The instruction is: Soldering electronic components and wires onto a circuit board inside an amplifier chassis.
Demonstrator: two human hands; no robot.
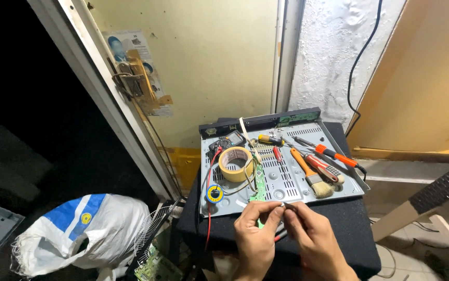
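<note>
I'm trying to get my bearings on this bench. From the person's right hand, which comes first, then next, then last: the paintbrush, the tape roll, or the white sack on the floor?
Measured from the right hand in the head view:
1. Paintbrush, just beyond the hand, on the metal tray's right part.
2. Tape roll, farther up and left on the tray.
3. White sack, far left, down on the floor.

Light: bright, from above, on the wall [209,62].
Left side: very dark, nearly black.
Sharpness: centre is clear.
Edges: lines bend outward.
</note>
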